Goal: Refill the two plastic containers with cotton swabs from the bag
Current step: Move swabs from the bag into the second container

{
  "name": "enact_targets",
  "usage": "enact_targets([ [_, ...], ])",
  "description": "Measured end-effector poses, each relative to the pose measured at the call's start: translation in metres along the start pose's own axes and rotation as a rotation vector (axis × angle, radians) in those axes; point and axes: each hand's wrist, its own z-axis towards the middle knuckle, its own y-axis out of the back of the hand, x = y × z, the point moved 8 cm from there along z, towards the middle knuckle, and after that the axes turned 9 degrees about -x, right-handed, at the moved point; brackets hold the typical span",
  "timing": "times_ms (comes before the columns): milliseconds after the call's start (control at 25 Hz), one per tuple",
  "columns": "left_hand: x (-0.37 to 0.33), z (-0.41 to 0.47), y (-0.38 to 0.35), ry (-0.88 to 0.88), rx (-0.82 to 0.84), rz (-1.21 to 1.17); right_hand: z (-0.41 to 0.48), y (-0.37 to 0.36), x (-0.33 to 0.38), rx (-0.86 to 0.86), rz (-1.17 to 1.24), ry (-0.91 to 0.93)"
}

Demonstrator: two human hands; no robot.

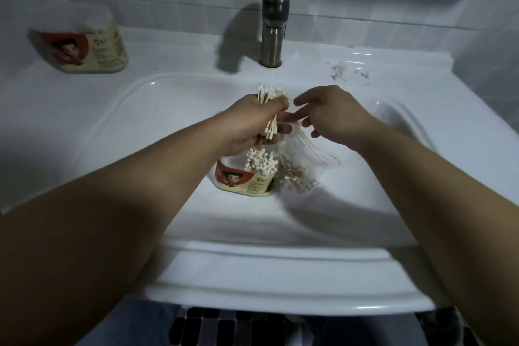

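Observation:
My left hand is closed around a bundle of cotton swabs, with white tips poking out above and below the fist. Directly beneath it, an open plastic container with a cartoon label stands in the sink basin, packed with upright swabs. A clear plastic bag holding more swabs lies against the container's right side. My right hand hovers over the bag with fingers spread, its fingertips close to the left hand. A second labelled container lies tilted on the counter at the back left.
A white sink surrounds the work area, with a metal faucet at the back centre. White scraps lie on the counter at the back right. Tiled walls rise behind.

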Motion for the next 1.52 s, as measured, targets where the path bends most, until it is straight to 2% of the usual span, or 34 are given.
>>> enact_targets([
  [80,0.001,0.002,0.003,-0.003,-0.023,-0.003,-0.002,-0.001,-0.007,0.02,-0.079,-0.049],
  [200,0.004,0.002,0.003,0.009,-0.006,0.03,-0.014,-0.023,-0.013,0.289,-0.357,0.006],
  [280,0.006,0.002,0.001,0.007,0.012,0.077,-0.027,-0.04,-0.012,0.444,-0.394,0.041],
  [400,0.006,0.004,0.001,-0.012,0.023,0.113,-0.032,-0.059,-0.015,0.544,-0.56,0.109],
  [520,0.007,0.006,0.002,-0.021,0.027,0.131,-0.031,-0.069,-0.016,0.507,-0.79,0.201],
  [640,0.009,0.007,0.001,-0.03,0.044,0.145,-0.034,-0.08,-0.015,0.488,-0.885,0.239],
  [920,0.009,0.008,0.001,-0.047,0.054,0.167,-0.04,-0.083,-0.014,0.551,-0.747,0.21],
  [1320,0.01,0.008,0.0,-0.081,0.061,0.22,-0.042,-0.088,-0.019,0.603,-0.82,0.191],
  [1520,0.007,0.01,0.0,-0.09,0.056,0.205,-0.034,-0.066,-0.012,0.517,-0.741,0.145],
])
